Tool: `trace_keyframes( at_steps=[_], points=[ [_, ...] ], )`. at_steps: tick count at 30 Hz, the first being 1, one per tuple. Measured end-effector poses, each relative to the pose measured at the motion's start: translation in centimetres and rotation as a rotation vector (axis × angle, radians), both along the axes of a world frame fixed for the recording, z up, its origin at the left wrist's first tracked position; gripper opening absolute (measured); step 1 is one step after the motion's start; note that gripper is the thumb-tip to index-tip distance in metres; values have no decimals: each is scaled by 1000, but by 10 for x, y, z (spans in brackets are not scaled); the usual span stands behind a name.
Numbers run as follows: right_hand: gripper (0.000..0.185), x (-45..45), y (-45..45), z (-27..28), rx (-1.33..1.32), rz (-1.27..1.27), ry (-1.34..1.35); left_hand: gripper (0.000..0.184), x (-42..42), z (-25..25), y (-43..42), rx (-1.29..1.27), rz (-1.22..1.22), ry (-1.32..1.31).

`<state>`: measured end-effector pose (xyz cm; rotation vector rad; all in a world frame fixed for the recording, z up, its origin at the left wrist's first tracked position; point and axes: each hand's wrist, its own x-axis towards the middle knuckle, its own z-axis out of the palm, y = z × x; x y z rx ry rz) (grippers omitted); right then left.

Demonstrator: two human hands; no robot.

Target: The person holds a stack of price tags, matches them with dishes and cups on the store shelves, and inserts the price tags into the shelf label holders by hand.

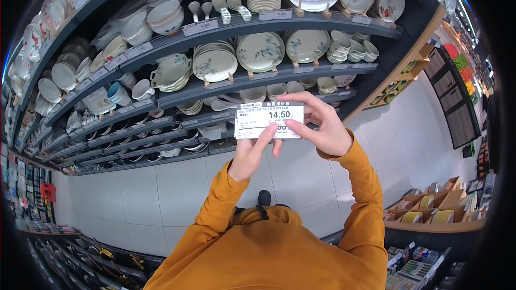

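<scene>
White price labels (255, 120) are held in front of the shelves, the front one printed 14.50, with part of another showing below it. My left hand (252, 153) grips them from below, its thumb on the lower front. Around the right end of the labels, my right hand (317, 123) is closed, with its thumb on the front and a finger along the top edge. Behind them, bowls (252, 94) stand on a dark shelf.
Curved dark shelves (177, 94) carry plates (260, 52), bowls, cups and spoons. A wooden shelf end (398, 59) rises at the right. Bins with rolls (443, 217) stand at the lower right, and racks (86, 263) at the lower left. Pale floor tiles (140, 198) lie below.
</scene>
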<state>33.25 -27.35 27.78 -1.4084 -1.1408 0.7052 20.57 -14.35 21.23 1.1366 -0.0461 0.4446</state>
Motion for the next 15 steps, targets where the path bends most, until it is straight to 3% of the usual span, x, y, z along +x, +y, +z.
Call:
trace_keyframes(
  at_steps=[15],
  points=[
    [39, 33, -7, -9, -25, -28, 39, 20, 33, -2, -3, 22, -8, 38]
  ],
)
